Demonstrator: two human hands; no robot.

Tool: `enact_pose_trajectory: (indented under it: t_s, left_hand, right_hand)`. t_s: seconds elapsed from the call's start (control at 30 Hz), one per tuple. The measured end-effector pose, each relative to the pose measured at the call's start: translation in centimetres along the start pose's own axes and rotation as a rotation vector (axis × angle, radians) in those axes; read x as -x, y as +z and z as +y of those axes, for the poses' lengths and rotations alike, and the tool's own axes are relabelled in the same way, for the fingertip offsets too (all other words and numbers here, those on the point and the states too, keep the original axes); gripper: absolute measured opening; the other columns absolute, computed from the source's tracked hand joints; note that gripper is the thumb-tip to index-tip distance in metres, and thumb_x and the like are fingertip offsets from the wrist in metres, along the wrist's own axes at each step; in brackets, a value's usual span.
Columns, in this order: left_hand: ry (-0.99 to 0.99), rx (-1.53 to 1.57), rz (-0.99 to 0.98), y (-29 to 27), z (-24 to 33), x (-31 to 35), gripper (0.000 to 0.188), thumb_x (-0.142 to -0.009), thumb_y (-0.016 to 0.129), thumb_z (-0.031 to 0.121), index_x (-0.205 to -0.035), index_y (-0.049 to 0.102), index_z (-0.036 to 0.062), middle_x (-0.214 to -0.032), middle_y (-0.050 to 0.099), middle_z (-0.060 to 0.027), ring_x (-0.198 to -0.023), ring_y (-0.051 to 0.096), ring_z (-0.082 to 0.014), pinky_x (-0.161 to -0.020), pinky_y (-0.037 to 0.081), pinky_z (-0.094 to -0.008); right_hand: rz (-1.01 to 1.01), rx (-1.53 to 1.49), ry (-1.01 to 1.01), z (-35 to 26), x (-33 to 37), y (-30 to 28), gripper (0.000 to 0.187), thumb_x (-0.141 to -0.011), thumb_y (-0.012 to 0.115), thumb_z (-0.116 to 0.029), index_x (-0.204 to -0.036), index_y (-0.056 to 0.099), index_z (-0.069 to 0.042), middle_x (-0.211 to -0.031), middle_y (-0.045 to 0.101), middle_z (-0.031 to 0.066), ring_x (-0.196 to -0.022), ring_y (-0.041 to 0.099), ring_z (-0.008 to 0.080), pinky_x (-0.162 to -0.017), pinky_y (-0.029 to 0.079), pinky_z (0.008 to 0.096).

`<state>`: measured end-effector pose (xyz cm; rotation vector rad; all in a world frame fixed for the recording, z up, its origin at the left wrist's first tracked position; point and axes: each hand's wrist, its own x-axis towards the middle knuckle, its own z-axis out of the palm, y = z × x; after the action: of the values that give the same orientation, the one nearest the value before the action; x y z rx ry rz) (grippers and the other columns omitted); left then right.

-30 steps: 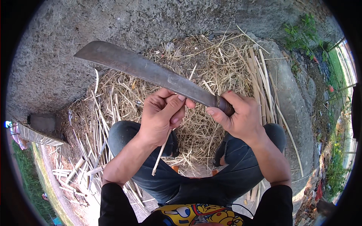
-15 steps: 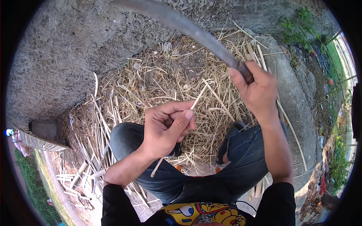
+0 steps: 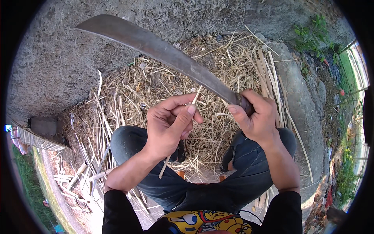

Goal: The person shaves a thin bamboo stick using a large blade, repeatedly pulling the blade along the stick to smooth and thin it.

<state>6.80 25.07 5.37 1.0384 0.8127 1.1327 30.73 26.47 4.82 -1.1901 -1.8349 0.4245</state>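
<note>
A thin pale strip, seemingly split bamboo [image 3: 197,94], is pinched between the thumb and fingers of my left hand [image 3: 171,123]. Its short upper end sticks out above the thumb, and its lower end shows beneath the wrist. My right hand [image 3: 259,117] is wrapped round the dark handle of a machete [image 3: 171,54]. The long curved grey blade slants up and to the left, across the strip's upper end; whether they touch I cannot tell. Parts of the strip are hidden behind my left palm.
Curly shavings [image 3: 210,144] cover the ground between my knees and beyond. Split strips [image 3: 103,117] lie in a pile at the left, and longer strips [image 3: 269,74] rest at the right by a concrete ledge [image 3: 302,97]. A rough wall [image 3: 58,50] rises ahead.
My right hand has come down and slightly left, bringing the machete lower, its blade now close to the strip. The upper end of the strip in my left hand looks shorter.
</note>
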Motion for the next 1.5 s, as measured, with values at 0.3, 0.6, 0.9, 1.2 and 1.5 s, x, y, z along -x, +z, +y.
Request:
enact_pose_trajectory:
  t_s: [0.3, 0.6, 0.9, 1.2, 1.5]
  left_hand:
    - [-0.079, 0.122, -0.027, -0.4, -0.2, -0.4, 0.012, -0.104, 0.059, 0.007, -0.107, 0.066, -0.001, -0.085, 0.069, -0.009, -0.053, 0.042, -0.0029, -0.044, 0.033, -0.0195]
    - [-0.209, 0.206, -0.308, 0.4, 1.2, 2.8, 0.029, -0.107, 0.054, 0.008, -0.134, 0.063, 0.0046, -0.082, 0.069, -0.009, -0.046, 0.038, -0.0023, -0.041, 0.029, -0.0198]
    - [-0.055, 0.153, 0.048, -0.2, 0.9, 0.9, 0.028, -0.103, 0.062, 0.011, -0.13, 0.066, 0.0017, -0.094, 0.075, -0.0127, -0.051, 0.048, -0.0048, -0.042, 0.035, -0.0202]
    - [0.038, 0.134, 0.034, -1.0, -0.7, 0.4, 0.022, -0.1, 0.066, 0.011, -0.116, 0.07, -0.0033, -0.081, 0.069, -0.0052, -0.053, 0.046, -0.0057, -0.042, 0.029, -0.0202]
    - [0.008, -0.013, 0.088, 0.6, 1.1, 0.0, 0.016, -0.101, 0.065, 0.008, -0.102, 0.074, -0.0046, -0.068, 0.061, -0.0005, -0.053, 0.045, -0.0034, -0.047, 0.034, -0.0198]
  right_hand:
    - [-0.069, 0.156, -0.148, 0.4, 0.9, 1.8, 0.051, -0.084, 0.081, -0.052, -0.089, 0.067, -0.004, -0.068, 0.06, 0.0094, -0.054, 0.064, 0.0276, -0.049, 0.049, 0.0369]
    - [0.268, 0.299, 0.273, 3.8, -4.4, -2.5, 0.048, -0.096, 0.07, -0.049, -0.083, 0.065, -0.003, -0.058, 0.048, 0.0043, -0.049, 0.047, 0.009, -0.047, 0.038, 0.0291]
    - [0.119, 0.066, -0.001, 0.3, -0.4, -1.2, 0.052, -0.093, 0.073, -0.051, -0.093, 0.068, 0.001, -0.058, 0.052, 0.0038, -0.049, 0.051, 0.0097, -0.046, 0.037, 0.029]
    - [-0.087, 0.217, -0.183, -0.9, 1.0, 2.1, 0.053, -0.083, 0.081, -0.054, -0.086, 0.065, -0.003, -0.065, 0.058, 0.0074, -0.053, 0.063, 0.0274, -0.049, 0.048, 0.036]
    - [0.183, 0.502, -0.466, 1.5, -1.6, 1.2, 0.059, -0.076, 0.078, -0.069, -0.076, 0.063, -0.012, -0.058, 0.054, 0.0001, -0.044, 0.056, 0.0169, -0.045, 0.045, 0.03]
